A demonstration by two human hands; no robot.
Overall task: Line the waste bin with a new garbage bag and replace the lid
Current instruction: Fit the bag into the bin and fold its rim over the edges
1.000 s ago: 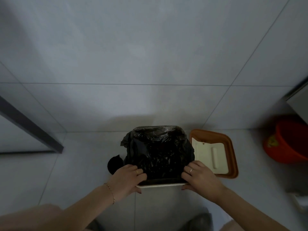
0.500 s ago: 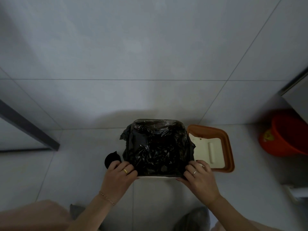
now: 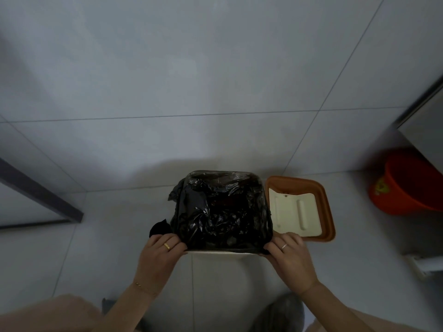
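Note:
A square waste bin [image 3: 221, 252] stands on the tiled floor against the wall, its white front rim showing. A black garbage bag [image 3: 221, 209] fills its opening and drapes over the rim on all sides. My left hand [image 3: 160, 254] grips the bag's edge at the near left corner. My right hand [image 3: 288, 256] grips the bag's edge at the near right corner. The lid [image 3: 300, 208], orange-brown with a cream flap, lies on the floor just right of the bin.
A small black object [image 3: 159, 227] sits on the floor by the bin's left side. An orange bucket [image 3: 410, 185] stands at the right under a grey cabinet [image 3: 426, 125]. A dark door frame [image 3: 40, 195] runs along the left. My knees show at the bottom.
Both hands slid outward along the bin's front rim to its corners, pulling the bag's edge down over the rim. The view shifted slightly.

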